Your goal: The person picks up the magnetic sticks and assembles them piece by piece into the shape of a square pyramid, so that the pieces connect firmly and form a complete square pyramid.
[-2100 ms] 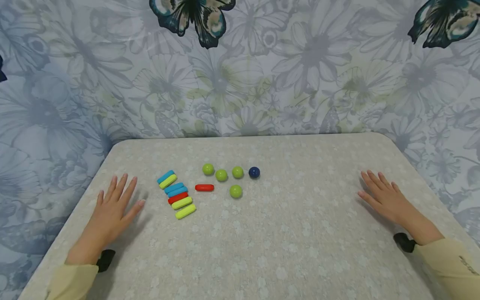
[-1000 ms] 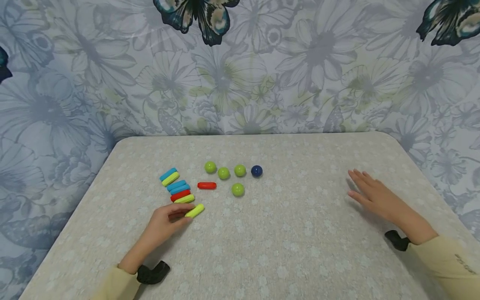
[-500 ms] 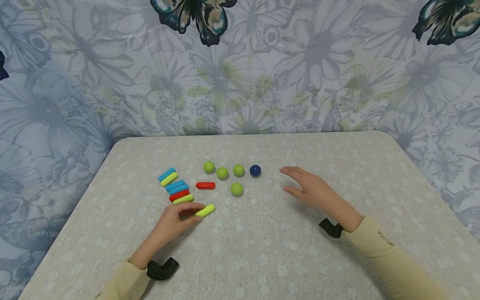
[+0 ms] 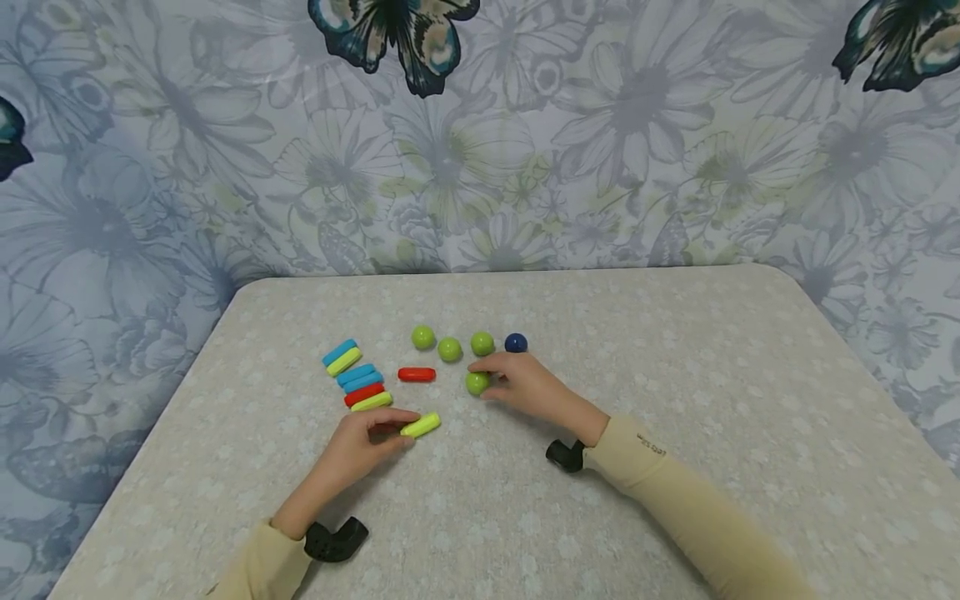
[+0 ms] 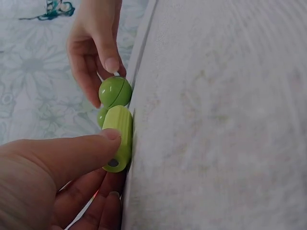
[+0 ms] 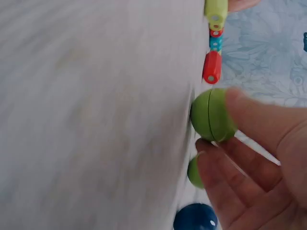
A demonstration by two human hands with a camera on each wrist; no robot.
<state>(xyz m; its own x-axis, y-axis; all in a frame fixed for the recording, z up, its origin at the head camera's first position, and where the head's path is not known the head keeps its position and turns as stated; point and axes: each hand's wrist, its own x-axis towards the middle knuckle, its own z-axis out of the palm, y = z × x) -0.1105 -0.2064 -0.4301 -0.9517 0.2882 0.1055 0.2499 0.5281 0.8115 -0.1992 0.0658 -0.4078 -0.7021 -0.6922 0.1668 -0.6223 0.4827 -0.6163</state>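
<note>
My left hand (image 4: 358,446) pinches a yellow-green toy stick (image 4: 422,425) between thumb and fingers, low over the table. In the left wrist view a grey round spot shows at the end of that stick (image 5: 120,129). My right hand (image 4: 536,387) has thumb and fingers round a green ball (image 4: 476,383); its thumb lies against the ball (image 6: 209,115) in the right wrist view, where a seam runs round it. The ball and the held stick are apart in the head view. A red stick (image 4: 416,375) lies alone between the hands.
Beyond my right hand sit more green balls (image 4: 450,349) and a dark blue ball (image 4: 516,342), partly covered by the hand. Left of them several blue, red and yellow-green sticks (image 4: 360,378) lie side by side. The patterned table (image 4: 675,333) meets a floral wall behind.
My left hand came in from the left, took the nearest yellow-green stick and drew it rightward, away from the row. My right hand swept left from the table's right side to the green ball.
</note>
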